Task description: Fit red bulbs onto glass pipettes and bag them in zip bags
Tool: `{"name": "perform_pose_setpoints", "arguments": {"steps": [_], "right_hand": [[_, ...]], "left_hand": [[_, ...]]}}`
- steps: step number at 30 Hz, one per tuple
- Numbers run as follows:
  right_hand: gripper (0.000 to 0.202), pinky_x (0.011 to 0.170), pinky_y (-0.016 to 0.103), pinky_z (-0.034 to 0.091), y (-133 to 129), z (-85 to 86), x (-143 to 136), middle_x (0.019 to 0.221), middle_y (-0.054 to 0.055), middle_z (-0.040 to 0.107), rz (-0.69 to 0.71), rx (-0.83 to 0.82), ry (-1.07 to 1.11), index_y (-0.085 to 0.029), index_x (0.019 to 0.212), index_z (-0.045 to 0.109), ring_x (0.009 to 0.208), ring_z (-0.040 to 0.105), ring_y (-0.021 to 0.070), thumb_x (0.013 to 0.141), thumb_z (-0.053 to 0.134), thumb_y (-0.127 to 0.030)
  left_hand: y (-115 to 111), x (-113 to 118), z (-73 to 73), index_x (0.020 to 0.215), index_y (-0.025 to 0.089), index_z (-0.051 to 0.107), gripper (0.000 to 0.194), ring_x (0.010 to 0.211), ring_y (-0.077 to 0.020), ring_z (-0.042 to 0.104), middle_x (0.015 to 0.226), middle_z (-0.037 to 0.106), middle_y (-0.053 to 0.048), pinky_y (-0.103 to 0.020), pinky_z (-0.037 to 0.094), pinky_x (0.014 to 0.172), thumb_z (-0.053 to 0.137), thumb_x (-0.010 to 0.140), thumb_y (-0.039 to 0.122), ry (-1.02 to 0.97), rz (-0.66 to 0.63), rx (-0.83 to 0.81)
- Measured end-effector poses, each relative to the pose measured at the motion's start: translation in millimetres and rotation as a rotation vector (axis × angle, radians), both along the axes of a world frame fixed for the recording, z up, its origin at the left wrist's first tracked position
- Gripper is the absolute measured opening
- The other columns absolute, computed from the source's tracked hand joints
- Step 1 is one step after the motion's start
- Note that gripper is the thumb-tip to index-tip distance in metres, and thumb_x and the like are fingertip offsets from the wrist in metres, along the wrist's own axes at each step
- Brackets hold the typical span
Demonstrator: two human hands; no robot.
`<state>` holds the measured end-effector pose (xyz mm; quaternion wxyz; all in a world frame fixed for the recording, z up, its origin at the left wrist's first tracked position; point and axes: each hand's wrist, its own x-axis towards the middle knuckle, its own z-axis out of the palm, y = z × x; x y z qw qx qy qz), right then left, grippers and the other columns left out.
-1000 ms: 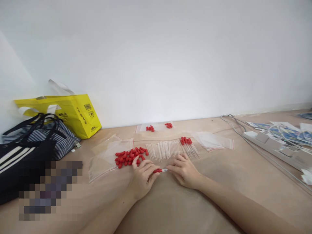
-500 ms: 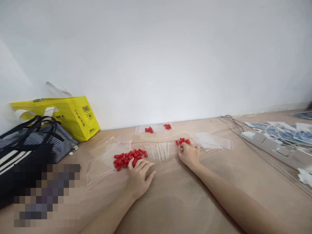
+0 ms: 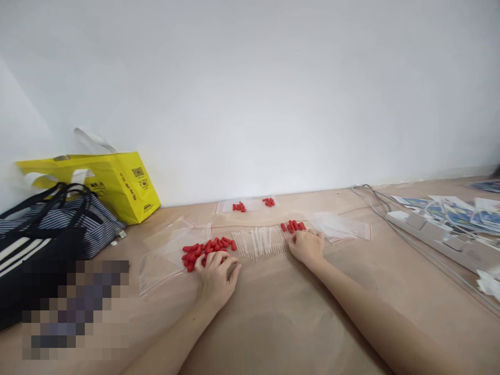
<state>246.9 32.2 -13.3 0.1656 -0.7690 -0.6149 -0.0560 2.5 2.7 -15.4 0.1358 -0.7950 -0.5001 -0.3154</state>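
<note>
My left hand (image 3: 217, 276) rests at the near edge of a heap of small red peanut-shaped pieces (image 3: 193, 252), its fingers apart and bent over them, with the thumb held off to the right. To the right of the heap lies a row of thin clear sticks (image 3: 260, 242). At the row's right end several sticks carry red pieces (image 3: 294, 225) at their far ends. Beside these, my right hand (image 3: 308, 246) is closed, fingertips down near the sticks; what it holds, if anything, is hidden.
Clear zip bags (image 3: 166, 255) lie under and left of the heap, and another bag (image 3: 339, 227) lies to the right. A bag with red-tipped sticks (image 3: 253, 205) is by the wall. Left stand a yellow bag (image 3: 133, 182) and black bag; right lies a power strip (image 3: 441, 234) with cables.
My left hand has moved a little left, farther over the red heap, its fingers more bent. My right hand has shifted slightly right, showing more of the sticks near it.
</note>
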Motion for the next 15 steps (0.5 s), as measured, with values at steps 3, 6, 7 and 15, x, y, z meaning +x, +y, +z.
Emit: {"name": "perform_pose_setpoints", "arguments": {"steps": [3,6,7,15], "right_hand": [[0.028,0.073,0.041,0.026,3.2,3.6,-2.1,0.077,0.013,0.065,-0.025,-0.062,0.011,-0.016,0.069,0.065,0.085,0.054,0.0275,0.076,0.041,-0.028],[0.032,0.075,0.041,0.026,6.3,4.9,-2.3,0.076,0.012,0.065,-0.027,-0.093,0.026,-0.017,0.066,0.065,0.085,0.055,0.0279,0.078,0.039,-0.032],[0.034,0.075,0.041,0.026,7.1,4.9,-2.1,0.076,0.012,0.065,-0.027,-0.102,0.031,-0.017,0.066,0.065,0.084,0.055,0.0276,0.078,0.038,-0.033],[0.029,0.077,0.041,0.026,8.5,2.6,-3.3,0.076,0.012,0.064,-0.029,-0.128,0.037,-0.015,0.066,0.063,0.081,0.056,0.0263,0.076,0.041,-0.029]], "left_hand": [[8.7,-3.7,3.3,0.073,0.023,0.062,0.008,0.084,-0.025,0.051,0.08,0.06,-0.005,-0.053,0.022,0.084,0.055,0.072,0.028,0.051,0.068,0.014],[19.5,-4.4,10.6,0.074,0.022,0.062,0.01,0.088,-0.0267,0.049,0.086,0.06,-0.006,-0.053,0.022,0.084,0.054,0.073,0.027,0.124,0.132,-0.002],[22.6,-3.3,13.4,0.076,0.022,0.062,0.01,0.089,-0.0265,0.049,0.088,0.059,-0.007,-0.054,0.021,0.085,0.053,0.073,0.026,0.155,0.14,-0.019],[33.4,14.7,21.7,0.072,0.018,0.064,0.019,0.09,-0.0266,0.048,0.088,0.059,-0.009,-0.052,0.018,0.091,0.051,0.075,0.031,0.29,0.226,-0.047]]}}
